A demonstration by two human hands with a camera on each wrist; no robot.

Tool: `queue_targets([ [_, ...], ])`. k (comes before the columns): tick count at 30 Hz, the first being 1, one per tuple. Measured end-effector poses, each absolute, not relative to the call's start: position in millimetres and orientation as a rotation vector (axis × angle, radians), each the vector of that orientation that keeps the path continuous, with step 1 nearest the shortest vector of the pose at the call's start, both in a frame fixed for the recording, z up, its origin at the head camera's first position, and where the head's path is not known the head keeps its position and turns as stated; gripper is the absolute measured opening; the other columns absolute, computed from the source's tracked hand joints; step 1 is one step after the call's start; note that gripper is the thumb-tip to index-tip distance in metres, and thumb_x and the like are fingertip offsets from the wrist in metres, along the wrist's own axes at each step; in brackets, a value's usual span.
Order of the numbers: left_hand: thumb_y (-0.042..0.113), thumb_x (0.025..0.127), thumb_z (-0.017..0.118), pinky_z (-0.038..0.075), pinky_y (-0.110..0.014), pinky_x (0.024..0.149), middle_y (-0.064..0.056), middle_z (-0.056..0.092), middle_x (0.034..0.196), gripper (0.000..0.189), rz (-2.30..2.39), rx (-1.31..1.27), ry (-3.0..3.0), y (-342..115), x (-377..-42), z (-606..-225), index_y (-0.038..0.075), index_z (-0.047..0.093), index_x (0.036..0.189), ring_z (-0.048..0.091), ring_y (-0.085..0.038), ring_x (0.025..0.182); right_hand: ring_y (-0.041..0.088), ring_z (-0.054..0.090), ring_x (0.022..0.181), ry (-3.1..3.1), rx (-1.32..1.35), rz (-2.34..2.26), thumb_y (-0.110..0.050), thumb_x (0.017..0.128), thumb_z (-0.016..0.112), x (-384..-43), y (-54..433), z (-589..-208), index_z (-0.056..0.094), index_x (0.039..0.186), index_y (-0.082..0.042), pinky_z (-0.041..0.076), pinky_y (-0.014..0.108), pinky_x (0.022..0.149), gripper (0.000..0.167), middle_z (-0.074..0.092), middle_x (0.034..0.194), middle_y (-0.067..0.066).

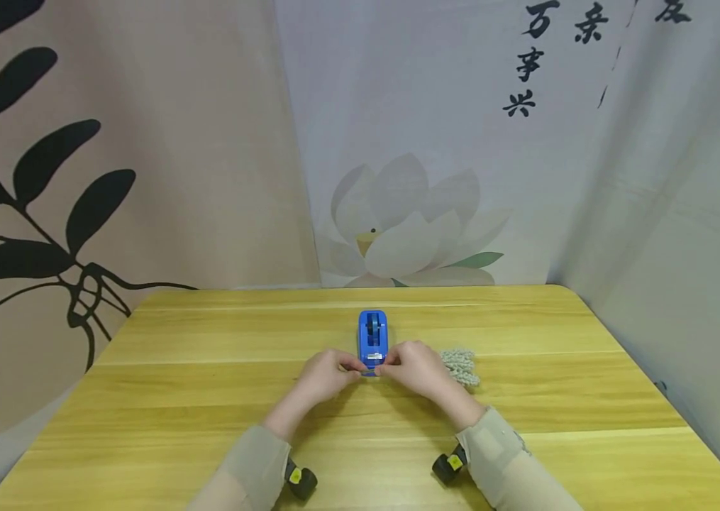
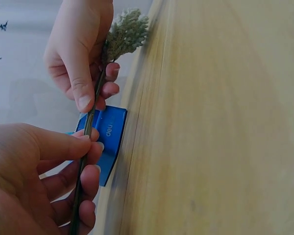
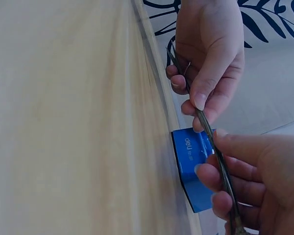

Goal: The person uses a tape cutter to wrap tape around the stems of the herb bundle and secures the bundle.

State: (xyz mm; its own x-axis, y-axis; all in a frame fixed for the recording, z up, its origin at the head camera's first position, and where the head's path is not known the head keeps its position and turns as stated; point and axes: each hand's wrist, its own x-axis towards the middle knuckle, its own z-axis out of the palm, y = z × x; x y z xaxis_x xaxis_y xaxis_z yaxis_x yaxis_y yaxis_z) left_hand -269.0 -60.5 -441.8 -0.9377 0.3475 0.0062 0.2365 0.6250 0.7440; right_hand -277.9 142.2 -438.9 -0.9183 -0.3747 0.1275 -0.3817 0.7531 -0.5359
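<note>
I find the left hand (image 1: 324,376) and right hand (image 1: 417,365) both pinching the stems (image 2: 89,119) of a pale flower bunch (image 1: 460,365), by the near end of the blue deli tape dispenser (image 1: 373,339) on the worktop (image 1: 174,397). Risk, in my judgement: a loose pinch could let stems fan apart; a forward nudge could skew the dispenser toward the far edge. Open room lies to either side.

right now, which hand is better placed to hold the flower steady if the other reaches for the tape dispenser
Probably the right: the right hand pinches the stems nearer the fluffy flower head, while the left hand pinches farther along.
</note>
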Motion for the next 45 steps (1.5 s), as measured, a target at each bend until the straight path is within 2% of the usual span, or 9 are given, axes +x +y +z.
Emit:
queue_targets([
  [4,0.007,0.089,0.067,0.048,-0.031,0.066,-0.002,0.07,0.093,0.01,1.215,0.497,2.698,-61.4,-270.3,-442.6,0.009,0.076,0.093,0.056,-0.013,0.073,0.007,0.051,0.055,-2.922,0.617,0.927,-0.03,0.084,0.075,-279.0,141.8,-439.6,0.071,0.07,-0.017,0.043,0.026,0.052,0.02,0.062,0.064,-0.011],
  [10,0.016,0.092,0.065,0.046,-0.028,0.055,-0.002,0.067,0.083,0.013,1.247,0.46,2.641,-64.0,-272.6,-441.8,0.009,0.075,0.093,0.054,-0.013,0.059,0.007,0.048,0.053,-2.928,0.624,0.982,-0.029,0.083,0.076,-281.2,143.0,-441.8,0.07,0.068,-0.015,0.04,0.025,0.05,0.022,0.06,0.061,-0.011],
  [14,0.019,0.092,0.065,0.047,-0.031,0.058,-0.004,0.067,0.077,0.015,1.235,0.469,2.674,-64.8,-276.9,-439.3,0.007,0.074,0.09,0.055,-0.014,0.062,0.006,0.042,0.05,-2.95,0.604,1.026,-0.028,0.083,0.077,-281.9,143.8,-441.0,0.069,0.067,-0.012,0.035,0.023,0.047,0.024,0.057,0.058,-0.01],
  [19,0.02,0.091,0.066,0.052,-0.037,0.073,-0.003,0.069,0.092,0.016,1.243,0.433,2.764,-65.0,-287.4,-438.3,0.008,0.073,0.098,0.062,-0.017,0.081,0.006,0.04,0.049,-2.974,0.586,1.059,-0.027,0.083,0.077,-283.0,144.0,-441.3,0.068,0.066,-0.011,0.032,0.022,0.046,0.025,0.056,0.057,-0.009],
  [24,0.019,0.092,0.066,0.055,-0.037,0.073,-0.011,0.067,0.111,0.032,1.411,0.351,2.706,-63.6,-297.1,-439.3,0.006,0.065,0.121,0.066,-0.026,0.091,0.007,0.042,0.05,-2.984,0.604,1.068,-0.026,0.083,0.077,-284.5,144.9,-441.3,0.068,0.065,-0.012,0.033,0.023,0.047,0.024,0.058,0.058,-0.007],
  [28,0.019,0.091,0.066,0.054,-0.04,0.077,-0.015,0.063,0.123,0.042,1.505,0.309,2.67,-60.0,-304.0,-440.8,0.009,0.059,0.131,0.063,-0.033,0.102,0.008,0.043,0.049,-3.006,0.598,1.074,-0.027,0.083,0.077,-285.9,145.1,-439.4,0.067,0.065,-0.013,0.034,0.024,0.047,0.025,0.06,0.058,-0.005],
  [35,0.012,0.093,0.062,0.053,-0.043,0.084,-0.021,0.052,0.136,0.043,1.737,0.212,2.499,-51.1,-311.5,-442.9,0.008,0.056,0.136,0.055,-0.04,0.115,0.008,0.045,0.049,-3.028,0.591,1.089,-0.028,0.083,0.077,-287.3,143.7,-438.3,0.067,0.065,-0.013,0.035,0.024,0.047,0.026,0.062,0.059,-0.002],
  [45,0.006,0.093,0.062,0.05,-0.042,0.091,-0.02,0.045,0.143,0.043,1.919,0.136,2.308,-43.9,-314.9,-449.1,0.008,0.057,0.135,0.049,-0.038,0.124,0.007,0.042,0.048,-3.024,0.604,1.08,-0.028,0.084,0.076,-287.9,142.7,-437.9,0.066,0.063,-0.013,0.032,0.024,0.047,0.028,0.06,0.057,-0.004],
])
